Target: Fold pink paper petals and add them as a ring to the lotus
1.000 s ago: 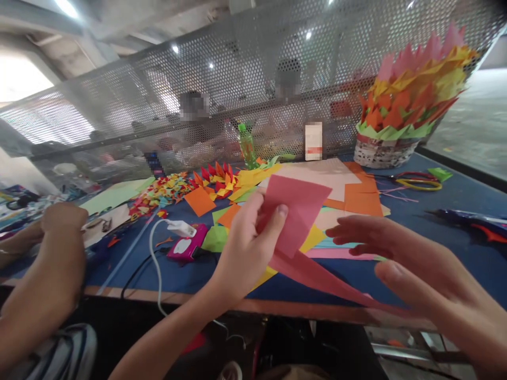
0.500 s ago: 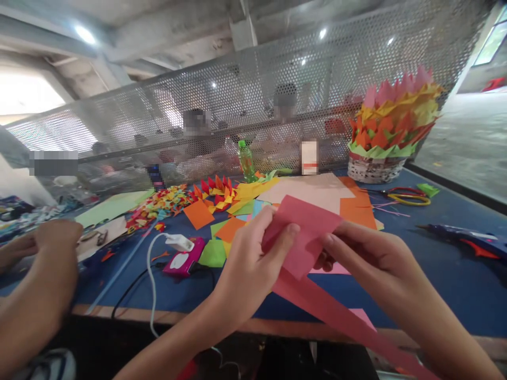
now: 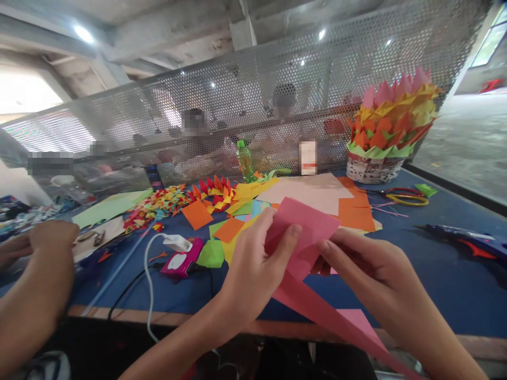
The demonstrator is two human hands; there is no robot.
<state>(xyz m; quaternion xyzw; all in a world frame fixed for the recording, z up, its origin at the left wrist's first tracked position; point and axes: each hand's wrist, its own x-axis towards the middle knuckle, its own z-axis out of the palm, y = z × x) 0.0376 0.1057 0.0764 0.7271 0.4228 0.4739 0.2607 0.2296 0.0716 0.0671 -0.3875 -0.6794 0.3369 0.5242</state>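
Pink paper (image 3: 308,224) is held up in front of me between both hands, over the table's near side. My left hand (image 3: 257,264) is closed on its left part, thumb flat on the front face and fingers behind. At the lower right edge, my right hand (image 3: 366,264) pinches the sheet between thumb and fingers. A long, darker pink paper strip (image 3: 325,311) slants from below the sheet to the lower right; whether the two are one piece I cannot tell. Another pink piece (image 3: 358,322) shows behind the strip at the table edge.
Beyond my hands lie orange sheets (image 3: 356,214) and a pale pink sheet (image 3: 304,190). A purple power adapter (image 3: 182,259) with cables is left. Scissors (image 3: 407,196), a glue gun (image 3: 463,235) and a paper-petal basket (image 3: 374,169) stand right. A co-worker's arm (image 3: 43,279) works far left.
My right hand has shifted slightly left and down along the paper's edge. The pink paper has tilted a little, and more of the pink piece behind the strip shows.
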